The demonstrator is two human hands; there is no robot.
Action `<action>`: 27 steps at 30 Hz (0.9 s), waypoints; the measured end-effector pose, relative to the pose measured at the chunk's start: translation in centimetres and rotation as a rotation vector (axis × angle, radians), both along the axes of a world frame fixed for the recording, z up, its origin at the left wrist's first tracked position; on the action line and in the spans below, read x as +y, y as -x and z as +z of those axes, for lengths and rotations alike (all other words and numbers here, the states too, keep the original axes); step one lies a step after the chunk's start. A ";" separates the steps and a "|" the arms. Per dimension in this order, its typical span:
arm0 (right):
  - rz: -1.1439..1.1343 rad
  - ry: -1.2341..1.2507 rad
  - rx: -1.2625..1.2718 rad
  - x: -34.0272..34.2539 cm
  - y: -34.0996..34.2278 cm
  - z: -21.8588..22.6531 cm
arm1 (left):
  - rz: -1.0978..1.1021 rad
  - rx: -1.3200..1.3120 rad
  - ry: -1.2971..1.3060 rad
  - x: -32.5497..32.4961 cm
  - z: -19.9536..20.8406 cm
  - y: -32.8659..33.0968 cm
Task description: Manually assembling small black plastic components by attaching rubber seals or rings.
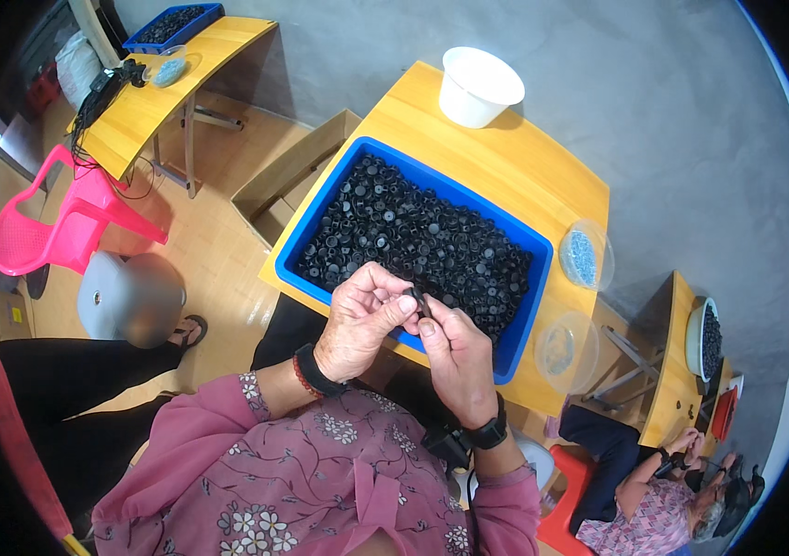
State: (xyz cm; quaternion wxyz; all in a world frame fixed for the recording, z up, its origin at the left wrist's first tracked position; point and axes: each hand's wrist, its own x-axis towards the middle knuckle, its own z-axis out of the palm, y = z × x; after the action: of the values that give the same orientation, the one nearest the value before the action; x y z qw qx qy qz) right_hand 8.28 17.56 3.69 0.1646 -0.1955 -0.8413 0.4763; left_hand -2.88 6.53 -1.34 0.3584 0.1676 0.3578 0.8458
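Observation:
Above the near edge of a blue tray [530, 345], my left hand [364, 310] and my right hand [458, 350] meet, both closed on one small black plastic cap [419, 298]. The thumbs and fingertips pinch it from either side, and they hide part of its shape. Filling the tray are many loose round black caps [413, 222] of similar look. The tray lies at a slant on a yellow wooden table [543, 176].
A white bucket [476, 88] stands at the table's far side. On the right are a clear tub of small light-blue pieces [582, 257] and another clear tub [565, 352]. An open cardboard box [297, 167] is left of the table. At lower right another person [640, 500] works at a table.

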 end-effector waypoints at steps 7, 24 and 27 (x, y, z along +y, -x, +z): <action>0.012 0.036 0.014 -0.4 0.5 0.1 | -0.003 0.001 -0.006 -0.2 0.2 -0.1; -0.040 0.547 0.103 -2.1 1.5 -1.6 | -0.004 -0.201 -0.019 -0.6 0.9 0.5; -0.056 0.560 0.135 -2.0 1.6 -2.0 | -0.030 -0.186 -0.003 -0.7 1.7 0.8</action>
State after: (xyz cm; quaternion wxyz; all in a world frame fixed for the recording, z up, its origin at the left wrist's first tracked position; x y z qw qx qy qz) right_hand 6.66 15.52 1.66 0.1728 -0.2244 -0.6587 0.6971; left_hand -3.67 5.84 0.40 0.4025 0.0940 0.3191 0.8528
